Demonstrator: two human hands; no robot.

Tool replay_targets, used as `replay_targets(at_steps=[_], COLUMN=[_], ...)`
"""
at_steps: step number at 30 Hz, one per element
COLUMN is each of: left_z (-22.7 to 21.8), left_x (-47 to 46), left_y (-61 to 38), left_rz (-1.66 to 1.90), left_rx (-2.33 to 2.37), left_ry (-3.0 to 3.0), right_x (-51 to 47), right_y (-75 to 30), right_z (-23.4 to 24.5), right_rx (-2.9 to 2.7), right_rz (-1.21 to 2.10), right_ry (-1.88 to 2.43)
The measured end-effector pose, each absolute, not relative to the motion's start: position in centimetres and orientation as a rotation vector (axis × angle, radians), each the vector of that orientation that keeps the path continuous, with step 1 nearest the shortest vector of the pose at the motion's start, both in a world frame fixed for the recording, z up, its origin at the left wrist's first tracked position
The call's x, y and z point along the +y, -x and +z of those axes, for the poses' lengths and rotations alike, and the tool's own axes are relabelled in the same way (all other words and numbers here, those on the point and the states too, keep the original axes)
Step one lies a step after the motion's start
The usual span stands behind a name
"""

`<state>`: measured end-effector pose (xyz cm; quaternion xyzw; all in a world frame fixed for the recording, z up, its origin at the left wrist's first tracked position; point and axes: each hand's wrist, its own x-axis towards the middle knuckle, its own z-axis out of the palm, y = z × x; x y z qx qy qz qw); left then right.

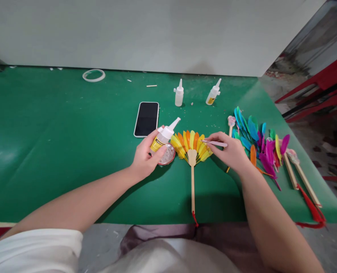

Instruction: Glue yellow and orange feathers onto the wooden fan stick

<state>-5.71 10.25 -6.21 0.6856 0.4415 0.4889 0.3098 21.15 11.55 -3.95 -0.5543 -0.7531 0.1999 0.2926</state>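
Note:
My left hand (146,156) is closed around a small glue bottle (165,136) with a yellow label, its white nozzle tilted toward a feather fan (191,145). The fan lies flat on the green table (57,151), with yellow and orange feathers spread above a wooden handle (193,189) that ends in a red tassel. Under my left hand sits a small round dish (168,155) with pale beads. My right hand (231,151) pinches a thin white tool (215,143), like tweezers, whose tip touches the fan's right feathers.
A black phone (146,118) lies behind the fan. Two more glue bottles (179,94) (213,93) stand farther back. A pile of coloured feathers (256,142) and wooden fan handles (301,176) lies at the right. A white ring (93,75) rests near the wall.

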Motion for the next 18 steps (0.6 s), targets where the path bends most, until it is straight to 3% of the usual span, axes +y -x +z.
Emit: replay_targets(at_steps=[18], left_z=[-6.27], left_x=[10.24], left_y=[5.76], left_rz=[1.269], left_rx=[1.178], left_ry=[-1.811], right_x=[11.54], right_y=[-21.11], right_z=[-3.98], right_rx=[-2.050], right_rz=[0.561], right_ry=[1.453])
